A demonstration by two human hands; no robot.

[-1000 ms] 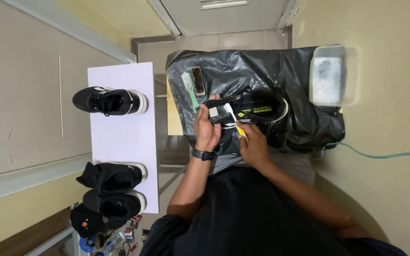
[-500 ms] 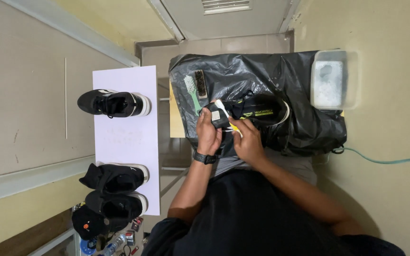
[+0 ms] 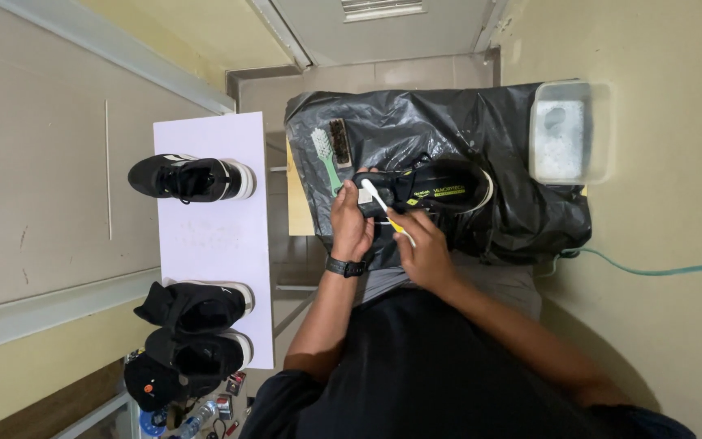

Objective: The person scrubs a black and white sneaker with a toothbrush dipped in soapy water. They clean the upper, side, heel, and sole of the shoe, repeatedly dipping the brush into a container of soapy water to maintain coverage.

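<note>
The left hand (image 3: 353, 221) grips a black shoe (image 3: 424, 189); the right hand (image 3: 422, 244) grasps a small brush (image 3: 382, 205) against it. Short, light strokes with the shoe held firm would likely work best.

We see home shoe-cleaning corner: tiled floor (image 3: 58, 187), bag-covered tabletop (image 3: 513, 211), brushes (image 3: 328, 150), soapy tub (image 3: 566, 134), shoes (image 3: 188, 177) lined up.

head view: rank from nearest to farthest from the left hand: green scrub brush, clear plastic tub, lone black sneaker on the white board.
From the left hand:
1. green scrub brush, just above the hand on the black plastic sheet.
2. lone black sneaker, off to the left on the white board.
3. clear plastic tub, far right corner of the sheet.
</note>
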